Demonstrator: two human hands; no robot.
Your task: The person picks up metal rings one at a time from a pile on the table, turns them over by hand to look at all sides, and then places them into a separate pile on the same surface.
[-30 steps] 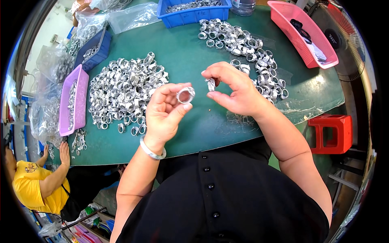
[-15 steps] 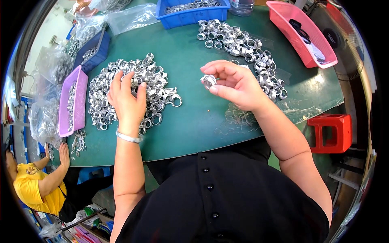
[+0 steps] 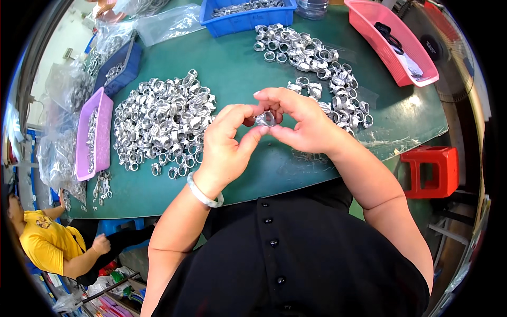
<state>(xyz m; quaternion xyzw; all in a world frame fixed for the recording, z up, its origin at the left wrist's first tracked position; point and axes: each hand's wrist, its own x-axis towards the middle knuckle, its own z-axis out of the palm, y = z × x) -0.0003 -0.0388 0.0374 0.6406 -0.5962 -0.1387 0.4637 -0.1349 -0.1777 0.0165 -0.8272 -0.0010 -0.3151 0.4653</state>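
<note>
In front of my body, both hands meet over the green table. My left hand [image 3: 227, 142] pinches a silver metal ring [image 3: 265, 118] between thumb and fingertips. From the other side, my right hand [image 3: 306, 121] holds it too, fingers curled over and thumb beneath. Whether more than one ring is between the fingers is hard to make out. To the left of my hands lies a big heap of similar silver rings [image 3: 161, 119]. A looser band of rings [image 3: 301, 50] runs from the back down past my right hand.
A lilac basket [image 3: 104, 132], a dark blue bin [image 3: 132, 61] and a blue bin [image 3: 248, 20] hold metal parts. At the right stands a pink basket [image 3: 369, 45] with black-handled scissors. A red stool [image 3: 433, 171] is beside the table [image 3: 232, 68]. A person in yellow [image 3: 47, 240] sits at left.
My left hand has left the heap and moved right to meet my right hand at the ring. Some rings at the heap's near and right edges have shifted. The person in yellow lowered a hand.
</note>
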